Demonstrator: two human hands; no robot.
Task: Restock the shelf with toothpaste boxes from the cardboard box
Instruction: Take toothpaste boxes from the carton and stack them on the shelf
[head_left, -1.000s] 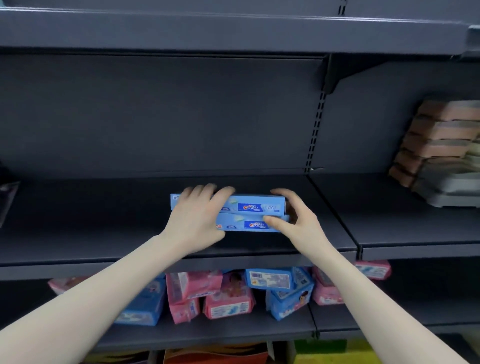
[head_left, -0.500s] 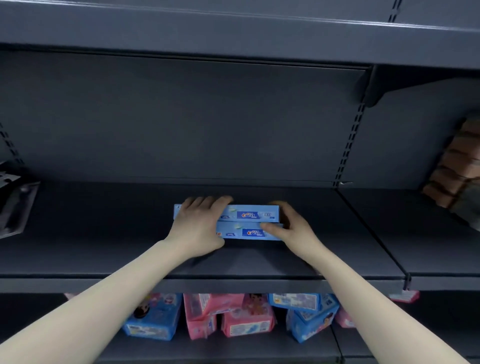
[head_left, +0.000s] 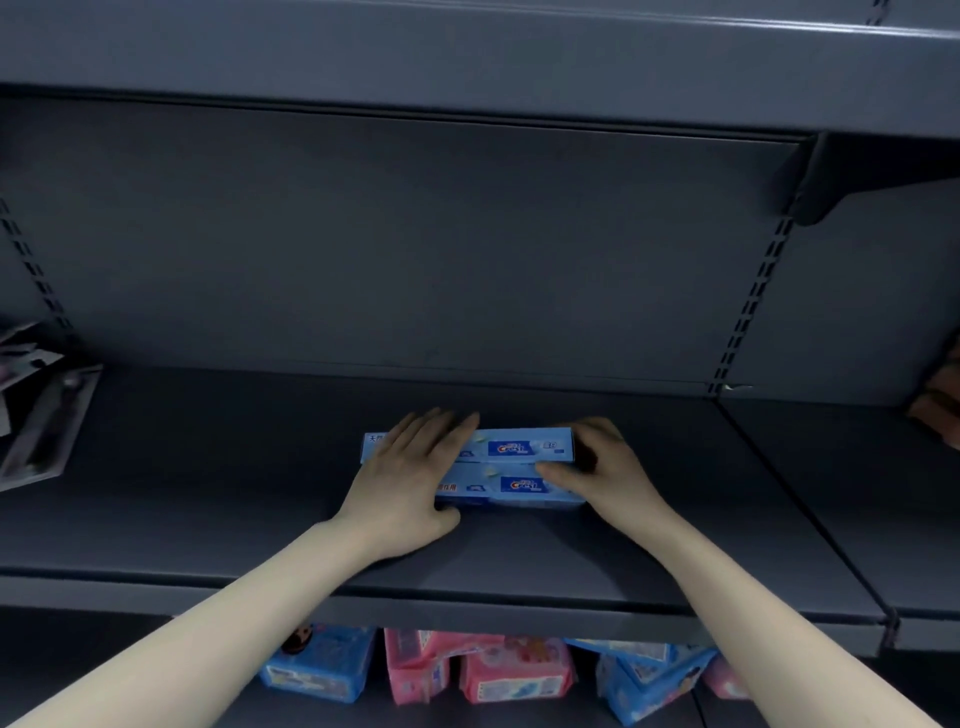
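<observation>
Resting: left hand (head_left: 410, 478) flat atop toothpaste boxes (head_left: 519, 467) | right hand (head_left: 608, 467) gripping end

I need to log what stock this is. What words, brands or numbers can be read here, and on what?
"Crest": logo on the rear toothpaste box.
"Crest": logo on the front toothpaste box, blurred but likely the same.
"天": first of the white characters at the rear box's left end; the rest is hidden by the left hand.
Red characters on the front box beside the left hand: too blurred to read.
Print on the packs below: too small to read.
</observation>
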